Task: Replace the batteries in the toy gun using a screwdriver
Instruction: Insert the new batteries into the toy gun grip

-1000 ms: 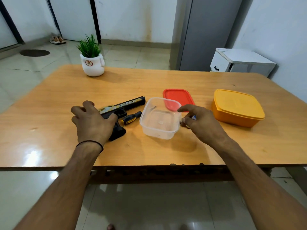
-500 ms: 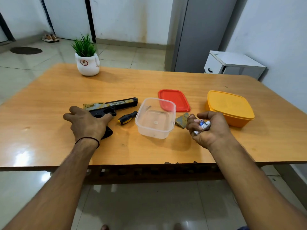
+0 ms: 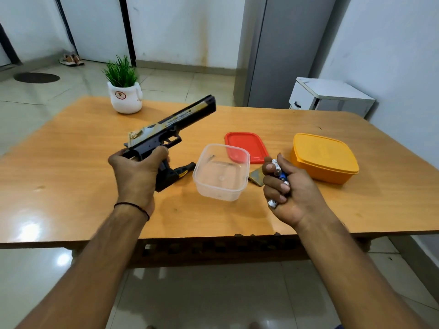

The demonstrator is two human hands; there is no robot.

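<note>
While your left hand (image 3: 135, 176) grips the toy gun (image 3: 171, 129) by its grip, lifted off the table (image 3: 71, 162) with the barrel pointing far-right, your right hand (image 3: 288, 193) is curled around the batteries (image 3: 278, 168). Screwdriver (image 3: 184, 169) lies on the table, left of the clear container (image 3: 222, 172).

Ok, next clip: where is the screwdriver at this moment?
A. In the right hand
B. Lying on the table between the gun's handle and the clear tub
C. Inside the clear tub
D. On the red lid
B: the screwdriver lies on the table, its handle showing between the toy gun held up by the left hand and the clear tub; the right hand holds batteries instead.
</note>
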